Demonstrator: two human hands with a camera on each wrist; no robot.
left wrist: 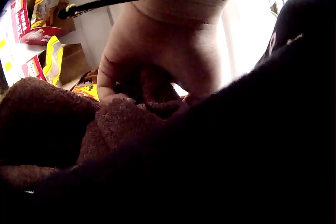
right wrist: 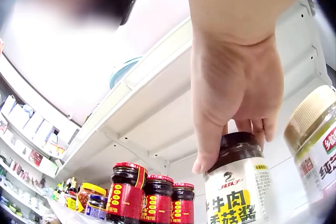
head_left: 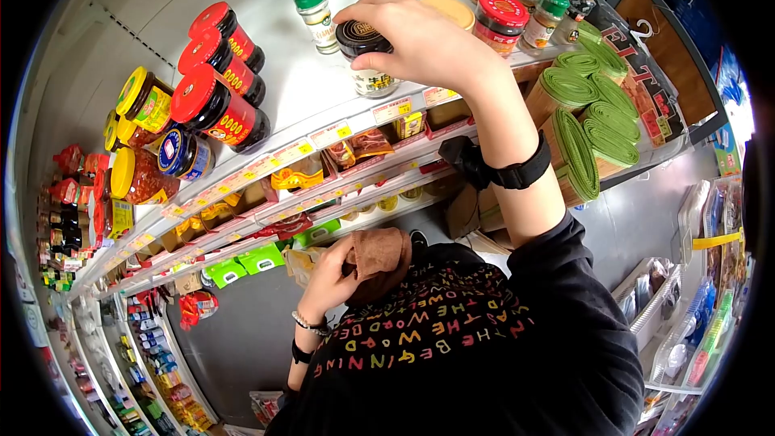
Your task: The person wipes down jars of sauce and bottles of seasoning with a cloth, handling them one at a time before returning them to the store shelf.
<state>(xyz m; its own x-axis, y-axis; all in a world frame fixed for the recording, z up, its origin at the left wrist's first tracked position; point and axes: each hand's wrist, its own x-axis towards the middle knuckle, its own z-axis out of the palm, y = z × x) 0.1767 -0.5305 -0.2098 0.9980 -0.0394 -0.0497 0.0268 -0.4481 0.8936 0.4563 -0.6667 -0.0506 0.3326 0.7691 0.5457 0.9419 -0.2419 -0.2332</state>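
Observation:
The right hand (head_left: 412, 36) grips a dark-lidded jar (head_left: 370, 73) from above, thumb on one side and fingers on the other, on the white top shelf (head_left: 266, 8). In the right wrist view the same jar (right wrist: 236, 182) stands upright under the hand (right wrist: 236, 87), its label white and yellow. A green-capped shaker (head_left: 315, 20) is beside it. Down by the body, the left hand (head_left: 329, 278) holds a bunched brown cloth (head_left: 379, 254); in the left wrist view its fingers press into the cloth (left wrist: 115, 129).
Red-lidded jars (head_left: 222, 109) and yellow-lidded jars (head_left: 145, 101) stand left on the shelf. To the right are a tan-lidded jar (head_left: 448, 12), a red-lidded jar (head_left: 500, 20), several green-capped shakers (head_left: 542, 20) and green rolled bundles (head_left: 577, 145). Packets line the lower shelves.

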